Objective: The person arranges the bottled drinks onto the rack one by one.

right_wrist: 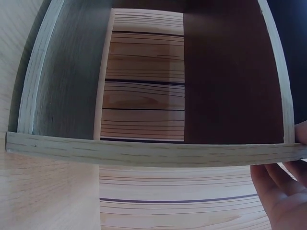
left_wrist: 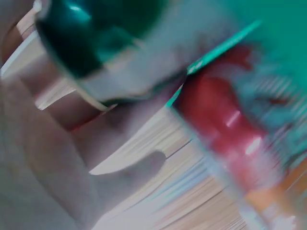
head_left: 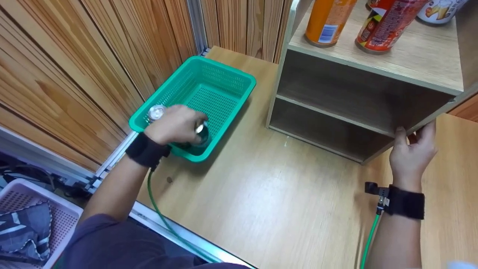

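Note:
A green plastic basket (head_left: 239,80) sits on the wooden table against the slatted wall. My left hand (head_left: 175,126) reaches into its near corner and grips a dark green can (head_left: 202,137) from above. The blurred left wrist view shows that green can (left_wrist: 96,33) in my fingers (left_wrist: 120,167) and a red can (left_wrist: 225,120) beside it. A second can with a silver top (head_left: 157,112) stands in the basket by my knuckles. My right hand (head_left: 412,149) grips the lower right side panel of a wooden shelf unit (head_left: 336,108); its fingers (right_wrist: 278,191) curl under the shelf edge (right_wrist: 144,152).
On top of the shelf unit stand an orange can (head_left: 326,20), a red can (head_left: 384,22) and a white can (head_left: 440,9). A white basket with dark cloth (head_left: 22,224) sits below the table's left edge. Bare tabletop (head_left: 283,198) lies between my arms.

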The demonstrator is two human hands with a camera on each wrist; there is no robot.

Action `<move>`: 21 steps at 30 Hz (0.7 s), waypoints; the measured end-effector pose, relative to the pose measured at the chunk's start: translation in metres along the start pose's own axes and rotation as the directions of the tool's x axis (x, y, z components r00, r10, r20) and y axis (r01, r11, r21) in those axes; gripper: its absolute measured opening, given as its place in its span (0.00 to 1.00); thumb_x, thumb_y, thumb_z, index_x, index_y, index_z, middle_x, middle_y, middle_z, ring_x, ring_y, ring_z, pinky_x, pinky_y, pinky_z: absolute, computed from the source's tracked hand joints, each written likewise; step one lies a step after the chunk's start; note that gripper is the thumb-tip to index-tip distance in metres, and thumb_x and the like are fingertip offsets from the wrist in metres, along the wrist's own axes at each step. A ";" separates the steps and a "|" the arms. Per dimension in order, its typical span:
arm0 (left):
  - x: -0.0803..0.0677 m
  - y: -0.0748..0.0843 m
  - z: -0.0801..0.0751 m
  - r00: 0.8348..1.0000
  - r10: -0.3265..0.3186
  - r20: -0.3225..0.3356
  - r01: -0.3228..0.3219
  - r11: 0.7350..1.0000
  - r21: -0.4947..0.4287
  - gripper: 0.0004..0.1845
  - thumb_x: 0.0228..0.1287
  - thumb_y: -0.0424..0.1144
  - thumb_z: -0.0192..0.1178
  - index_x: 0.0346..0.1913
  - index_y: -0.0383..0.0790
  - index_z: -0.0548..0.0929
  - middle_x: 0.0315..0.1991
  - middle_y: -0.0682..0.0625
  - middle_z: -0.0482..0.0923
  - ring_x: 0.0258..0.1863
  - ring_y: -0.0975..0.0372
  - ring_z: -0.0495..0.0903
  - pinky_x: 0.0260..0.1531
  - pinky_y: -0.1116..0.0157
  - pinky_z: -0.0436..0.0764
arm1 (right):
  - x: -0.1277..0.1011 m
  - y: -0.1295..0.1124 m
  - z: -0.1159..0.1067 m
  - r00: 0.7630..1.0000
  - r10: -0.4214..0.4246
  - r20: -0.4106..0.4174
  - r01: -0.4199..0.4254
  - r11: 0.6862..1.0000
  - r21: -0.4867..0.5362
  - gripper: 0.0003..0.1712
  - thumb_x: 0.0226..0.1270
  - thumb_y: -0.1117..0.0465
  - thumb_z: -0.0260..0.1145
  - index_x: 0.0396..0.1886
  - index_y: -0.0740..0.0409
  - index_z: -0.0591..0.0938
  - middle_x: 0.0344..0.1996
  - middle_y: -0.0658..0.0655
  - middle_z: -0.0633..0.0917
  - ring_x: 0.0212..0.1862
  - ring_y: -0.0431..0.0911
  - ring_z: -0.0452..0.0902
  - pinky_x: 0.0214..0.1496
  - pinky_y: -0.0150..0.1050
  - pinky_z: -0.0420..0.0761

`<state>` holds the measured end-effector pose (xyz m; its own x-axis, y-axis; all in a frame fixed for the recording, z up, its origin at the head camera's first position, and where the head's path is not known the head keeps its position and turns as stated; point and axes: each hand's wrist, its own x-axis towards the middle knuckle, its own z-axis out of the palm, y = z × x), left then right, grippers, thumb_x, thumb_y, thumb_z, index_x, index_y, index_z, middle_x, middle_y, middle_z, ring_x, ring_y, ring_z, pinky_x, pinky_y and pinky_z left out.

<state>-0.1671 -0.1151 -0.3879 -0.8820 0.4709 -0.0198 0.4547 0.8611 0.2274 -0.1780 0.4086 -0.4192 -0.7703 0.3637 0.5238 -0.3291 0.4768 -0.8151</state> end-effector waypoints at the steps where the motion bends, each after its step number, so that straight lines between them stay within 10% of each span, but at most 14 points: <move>1: 0.002 0.002 -0.008 0.999 -0.015 -0.033 0.016 1.000 0.015 0.21 0.40 0.47 0.66 0.42 0.51 0.79 0.19 0.59 0.72 0.18 0.65 0.70 0.19 0.66 0.68 | 0.000 -0.002 0.000 1.000 0.001 0.003 -0.001 1.000 0.014 0.30 0.56 0.73 0.55 0.58 0.46 0.71 0.52 0.51 0.74 0.54 0.44 0.69 0.51 0.36 0.72; 6: 0.011 0.023 -0.048 0.976 -0.047 -0.215 0.062 0.996 0.065 0.27 0.39 0.60 0.64 0.44 0.51 0.79 0.18 0.59 0.71 0.17 0.64 0.68 0.14 0.66 0.67 | 0.002 0.005 0.000 1.000 -0.005 0.010 0.005 1.000 0.012 0.29 0.57 0.73 0.55 0.58 0.46 0.71 0.52 0.50 0.74 0.54 0.44 0.69 0.51 0.36 0.72; 12: 0.045 0.076 -0.065 0.940 0.054 -0.337 -0.026 0.996 0.087 0.26 0.38 0.66 0.59 0.37 0.52 0.79 0.20 0.60 0.72 0.19 0.64 0.69 0.16 0.66 0.67 | 0.004 0.020 -0.007 1.000 -0.028 -0.004 0.028 0.999 -0.035 0.30 0.58 0.71 0.56 0.59 0.43 0.69 0.54 0.48 0.73 0.56 0.42 0.68 0.53 0.38 0.71; 21: 0.094 0.164 -0.031 0.946 0.311 -0.092 -0.298 0.945 0.133 0.25 0.41 0.65 0.56 0.39 0.54 0.78 0.22 0.64 0.74 0.19 0.71 0.70 0.15 0.72 0.69 | 0.002 0.021 -0.001 0.999 -0.051 0.009 0.051 0.997 -0.060 0.31 0.60 0.70 0.57 0.61 0.40 0.67 0.55 0.46 0.72 0.56 0.40 0.67 0.53 0.38 0.71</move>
<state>-0.1792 0.0641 -0.3219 -0.7043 0.6956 0.1416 0.7090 0.6992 0.0917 -0.1859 0.4207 -0.4349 -0.7576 0.3317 0.5622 -0.3348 0.5420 -0.7708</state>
